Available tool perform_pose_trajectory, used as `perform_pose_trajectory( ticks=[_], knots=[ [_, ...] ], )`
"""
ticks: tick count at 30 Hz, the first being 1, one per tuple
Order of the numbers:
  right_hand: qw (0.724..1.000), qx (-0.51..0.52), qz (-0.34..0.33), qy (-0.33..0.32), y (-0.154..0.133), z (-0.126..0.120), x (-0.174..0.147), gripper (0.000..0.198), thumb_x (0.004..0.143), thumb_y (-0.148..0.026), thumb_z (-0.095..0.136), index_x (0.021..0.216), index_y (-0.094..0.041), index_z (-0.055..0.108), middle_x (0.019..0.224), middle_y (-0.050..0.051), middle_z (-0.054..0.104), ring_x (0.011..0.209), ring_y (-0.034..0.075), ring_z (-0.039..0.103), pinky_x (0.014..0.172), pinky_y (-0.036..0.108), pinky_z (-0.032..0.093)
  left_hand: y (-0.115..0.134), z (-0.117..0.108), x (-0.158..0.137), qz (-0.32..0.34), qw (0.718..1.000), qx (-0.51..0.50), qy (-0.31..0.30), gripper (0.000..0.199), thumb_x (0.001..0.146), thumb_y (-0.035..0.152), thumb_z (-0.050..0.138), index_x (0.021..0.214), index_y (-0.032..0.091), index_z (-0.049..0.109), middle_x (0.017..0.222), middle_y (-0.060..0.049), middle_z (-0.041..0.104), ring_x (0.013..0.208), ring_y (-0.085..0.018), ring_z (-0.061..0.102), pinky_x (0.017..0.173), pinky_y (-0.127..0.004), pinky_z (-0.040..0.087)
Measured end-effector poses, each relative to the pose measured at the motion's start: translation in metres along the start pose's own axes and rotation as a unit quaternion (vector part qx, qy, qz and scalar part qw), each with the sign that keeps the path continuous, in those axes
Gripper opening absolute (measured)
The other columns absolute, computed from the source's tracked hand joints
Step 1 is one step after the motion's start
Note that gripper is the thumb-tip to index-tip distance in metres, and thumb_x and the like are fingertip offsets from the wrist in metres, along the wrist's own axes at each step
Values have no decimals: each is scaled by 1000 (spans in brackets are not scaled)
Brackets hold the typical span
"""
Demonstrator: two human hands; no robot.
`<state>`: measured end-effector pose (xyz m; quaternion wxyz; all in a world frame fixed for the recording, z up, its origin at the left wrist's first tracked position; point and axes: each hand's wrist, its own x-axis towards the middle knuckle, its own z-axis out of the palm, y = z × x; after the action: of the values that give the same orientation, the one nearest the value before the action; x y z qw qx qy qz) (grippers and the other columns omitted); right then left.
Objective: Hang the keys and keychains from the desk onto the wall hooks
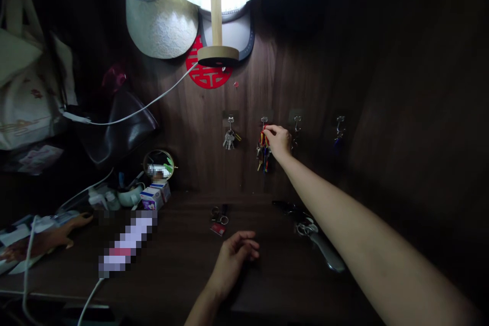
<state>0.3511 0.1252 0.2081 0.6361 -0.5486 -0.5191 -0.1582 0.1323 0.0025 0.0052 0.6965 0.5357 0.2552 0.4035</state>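
Observation:
At the second wall hook (pixel 264 119) my right hand (pixel 278 140) pinches the top of a key bunch (pixel 263 155) with red, yellow and blue cords. Whether the cord loop sits on the hook is hard to see behind the fingers. My left hand (pixel 237 254) hovers over or rests on the desk, fingers loosely curled and apart, with nothing in it. Just beyond it lie key rings with a red tag (pixel 217 229). Another key bunch (pixel 229 140) hangs from the hook to the left. Keys on a hook (pixel 297 122) to the right are partly covered by my hand.
A lit lamp (pixel 217 53) with a white cord is above. Dark blue keys (pixel 338 137) hang far right. On the desk (pixel 183 275) lie a metal key ring with a long grey handle (pixel 324 249), small boxes (pixel 155 196) and a round mirror (pixel 159 164). Bags (pixel 30 86) hang left.

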Motion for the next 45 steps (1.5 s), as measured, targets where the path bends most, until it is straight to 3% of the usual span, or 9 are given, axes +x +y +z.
perform_pose_trajectory(
  ticks=[12,18,25,35,45],
  knots=[
    [998,-7,68,-13,4,6,-3,5,65,-13,62,69,-17,62,69,4,67,66,17,61,68,30,46,3,1,0,-8,1000,-4,3,35,70,38,67,96,15,61,83,-6,64,68,-12,58,66,-26,43],
    [997,6,67,-36,13,-4,-37,5,66,-16,58,68,-19,61,70,3,67,67,18,61,67,30,46,5,2,-1,0,1000,-5,7,34,70,36,67,95,14,61,82,-6,64,67,-12,57,65,-25,43],
    [991,33,75,-106,34,-19,-99,12,70,-23,52,74,-20,62,75,2,68,71,17,62,68,30,46,4,2,-2,8,1000,1,17,33,70,35,67,94,13,61,80,-5,64,65,-11,57,64,-25,43],
    [978,3,80,-195,64,-63,-172,19,74,-31,47,78,-20,63,79,4,68,74,19,63,70,32,47,4,3,-4,17,999,30,38,30,71,36,65,90,13,61,79,-4,63,64,-10,56,63,-23,43],
    [966,-62,25,-249,67,-125,-217,20,82,-25,41,83,-22,60,87,4,66,82,19,61,74,32,47,6,4,-7,24,997,45,66,34,70,38,66,93,14,61,80,-4,65,65,-10,58,63,-23,46]
  ],
)
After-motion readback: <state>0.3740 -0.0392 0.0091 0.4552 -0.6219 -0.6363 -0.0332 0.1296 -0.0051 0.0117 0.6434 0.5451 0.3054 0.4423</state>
